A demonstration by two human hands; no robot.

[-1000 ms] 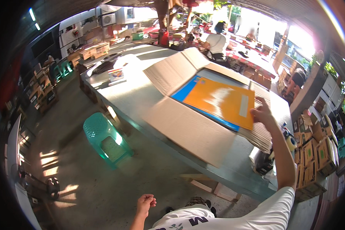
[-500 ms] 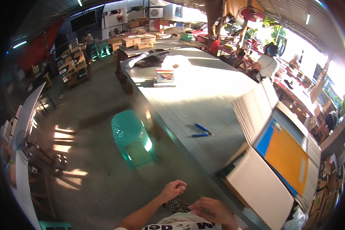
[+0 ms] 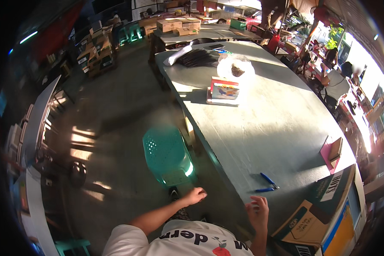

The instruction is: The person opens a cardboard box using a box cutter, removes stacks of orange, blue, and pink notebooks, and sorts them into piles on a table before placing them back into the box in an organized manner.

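Note:
My left hand [image 3: 195,196] hangs over the floor beside the table, its fingers loosely curled together with nothing visible in them. My right hand [image 3: 258,209] is raised at the table's near edge, fingers bent but apart, holding nothing. A pair of blue-handled pliers [image 3: 267,183] lies on the grey table [image 3: 243,136] just beyond that hand, not touched by it. To the right stands a large open cardboard box [image 3: 301,222] with blue and yellow sheets [image 3: 341,226] in it. A green plastic chair [image 3: 167,153] stands beyond my left hand.
Farther up the table are a small picture-covered box [image 3: 225,90], a clear plastic bag [image 3: 237,68] and a dark bundle [image 3: 198,57]. A pink-and-brown piece [image 3: 332,153] stands at the right edge. Cartons [image 3: 179,25] are stacked behind; people sit at the far right.
My view has swung right and forward along the table. My right hand has risen from in front of my body to the table edge. The box now appears lower and farther right.

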